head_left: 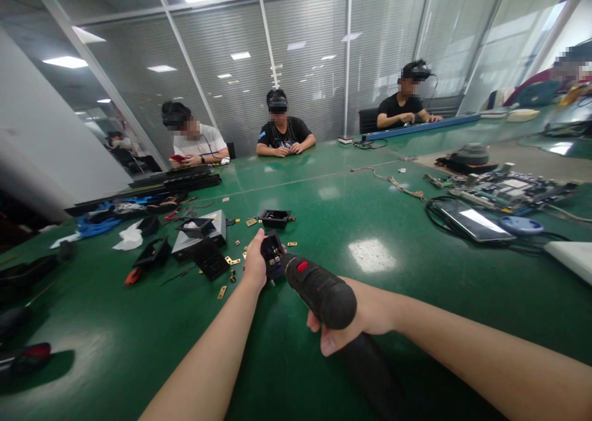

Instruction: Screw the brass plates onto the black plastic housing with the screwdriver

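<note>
A: Grips: right hand (pixel 365 316) is wrapped tight round the black electric screwdriver (pixel 319 291); left hand (pixel 255 262) pinches the small black connector part (pixel 272 253), held down on the green bench (pixel 393 273).

B: Where's the bit?

A: On the part's top, near-centre. Looks like screw-driving in hand. Brass pieces (pixel 230 261) and black housings (pixel 203 239) lie just left.

B: Next?

A: I'd judge: bit kept square, part pinned.

Both hands closed, left (pixel 255 262) ahead of right (pixel 365 316).
</note>
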A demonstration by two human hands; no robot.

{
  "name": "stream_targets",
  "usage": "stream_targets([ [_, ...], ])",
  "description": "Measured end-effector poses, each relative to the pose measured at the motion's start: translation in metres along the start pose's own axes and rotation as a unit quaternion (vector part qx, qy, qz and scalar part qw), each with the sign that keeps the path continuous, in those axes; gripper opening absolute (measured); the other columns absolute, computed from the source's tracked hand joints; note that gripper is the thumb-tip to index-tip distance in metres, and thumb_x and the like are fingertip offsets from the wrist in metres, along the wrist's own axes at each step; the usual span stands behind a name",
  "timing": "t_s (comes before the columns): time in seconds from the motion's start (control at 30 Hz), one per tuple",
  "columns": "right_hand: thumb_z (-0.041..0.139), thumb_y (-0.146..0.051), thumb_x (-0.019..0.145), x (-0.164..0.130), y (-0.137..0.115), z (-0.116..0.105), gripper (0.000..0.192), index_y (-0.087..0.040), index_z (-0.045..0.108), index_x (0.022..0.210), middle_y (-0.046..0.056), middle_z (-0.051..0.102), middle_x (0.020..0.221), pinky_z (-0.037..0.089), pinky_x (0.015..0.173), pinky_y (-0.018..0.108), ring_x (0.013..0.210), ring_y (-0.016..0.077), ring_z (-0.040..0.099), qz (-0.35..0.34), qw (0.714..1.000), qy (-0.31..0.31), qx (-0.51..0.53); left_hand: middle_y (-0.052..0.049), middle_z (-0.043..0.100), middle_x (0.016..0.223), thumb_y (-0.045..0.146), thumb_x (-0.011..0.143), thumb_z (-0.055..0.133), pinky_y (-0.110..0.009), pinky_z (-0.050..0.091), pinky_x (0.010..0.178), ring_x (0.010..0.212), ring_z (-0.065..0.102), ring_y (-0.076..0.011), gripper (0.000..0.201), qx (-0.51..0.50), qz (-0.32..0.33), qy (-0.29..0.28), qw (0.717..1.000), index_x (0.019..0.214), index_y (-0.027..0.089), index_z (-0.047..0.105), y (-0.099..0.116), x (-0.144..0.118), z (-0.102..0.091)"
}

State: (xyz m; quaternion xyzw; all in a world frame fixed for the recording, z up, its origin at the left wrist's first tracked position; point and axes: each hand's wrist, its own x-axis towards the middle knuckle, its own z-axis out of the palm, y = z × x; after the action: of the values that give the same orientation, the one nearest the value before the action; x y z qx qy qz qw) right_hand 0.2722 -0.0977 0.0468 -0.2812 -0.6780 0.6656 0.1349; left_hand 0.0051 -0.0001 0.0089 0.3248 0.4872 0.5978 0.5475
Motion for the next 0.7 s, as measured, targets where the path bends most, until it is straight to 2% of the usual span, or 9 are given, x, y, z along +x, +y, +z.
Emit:
stream_targets([
  [0.47,0.122,-0.053,0.057,0.0006,-0.0017,0.0010,0.061,-0.019,0.083,0.090,0.003,0.081,0.094,0.061,0.078,0.033,0.088,0.0222,0.074,-0.019,1.000,-0.006,0.010,-0.008,0.080,0.077,0.078,0.096,0.083,-0.037,0.069,0.067,0.067,0.081,-0.0263,0.057,-0.008,0.001,-0.005,1.000,0.093,0.023,0.070,-0.0024,0.0027,-0.0037],
  [0.7,0.122,-0.054,0.056,0.0009,-0.0016,0.0006,0.061,-0.019,0.084,0.089,0.003,0.082,0.094,0.063,0.080,0.034,0.088,0.0234,0.076,-0.016,1.000,0.001,0.003,-0.010,0.082,0.076,0.077,0.095,0.082,-0.035,0.067,0.064,0.066,0.080,-0.0260,0.056,-0.002,0.005,0.000,1.000,0.088,0.023,0.069,0.0002,0.0003,-0.0022],
])
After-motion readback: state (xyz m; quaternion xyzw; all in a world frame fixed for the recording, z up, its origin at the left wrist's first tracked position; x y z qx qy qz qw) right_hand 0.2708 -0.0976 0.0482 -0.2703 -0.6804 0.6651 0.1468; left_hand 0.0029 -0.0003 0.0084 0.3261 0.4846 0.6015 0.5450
